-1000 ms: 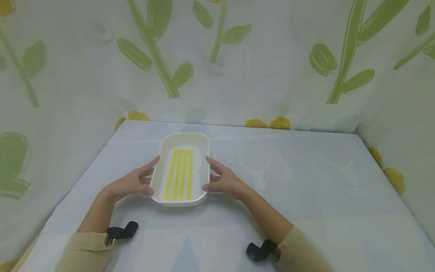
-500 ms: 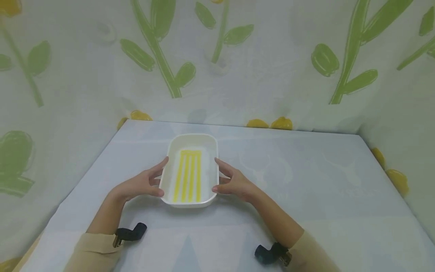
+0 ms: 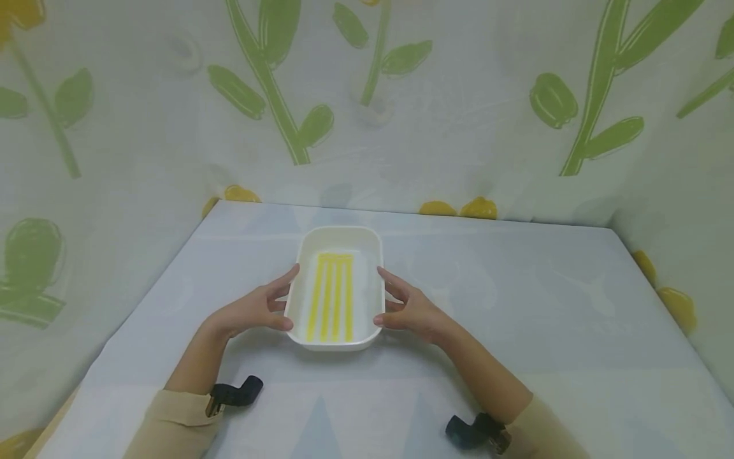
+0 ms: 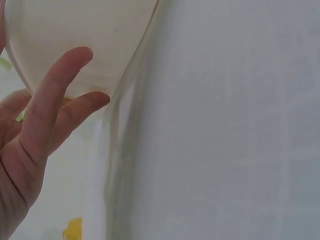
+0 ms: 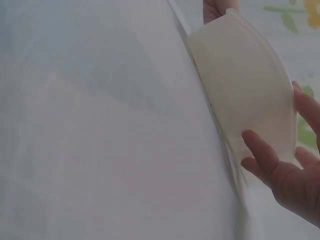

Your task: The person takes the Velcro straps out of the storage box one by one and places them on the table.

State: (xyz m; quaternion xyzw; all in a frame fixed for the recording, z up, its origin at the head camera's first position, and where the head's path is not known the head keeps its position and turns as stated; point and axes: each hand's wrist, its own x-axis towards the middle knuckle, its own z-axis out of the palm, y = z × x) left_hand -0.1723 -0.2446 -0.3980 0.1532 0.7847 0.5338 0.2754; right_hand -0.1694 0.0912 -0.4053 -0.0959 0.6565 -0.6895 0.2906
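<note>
A white rectangular tray (image 3: 364, 299) with rounded corners lies between both hands, left of the table's middle in the head view. Several yellow stripes (image 3: 337, 296), joined by a bar at the far end, mark its floor. My left hand (image 3: 258, 312) grips the tray's left side, its thumb at the near corner and fingers spread along the wall. Opposite it, my right hand (image 3: 415, 312) grips the right side in a mirrored way. Both wrist views show fingertips on the outer wall of the tray (image 4: 75, 30). Whether its base touches the table cannot be told.
A pale, faintly patterned cloth covers the table (image 3: 516, 319). Behind and beside it hang white curtains (image 3: 447, 127) printed with green stems and yellow flowers. A black wrist-worn device (image 3: 237, 391) sits at the left cuff, another black device (image 3: 473, 432) at the right.
Both hands have carried or slid the tray steadily to the right across the table, keeping the same hold. The head view has also shifted slightly.
</note>
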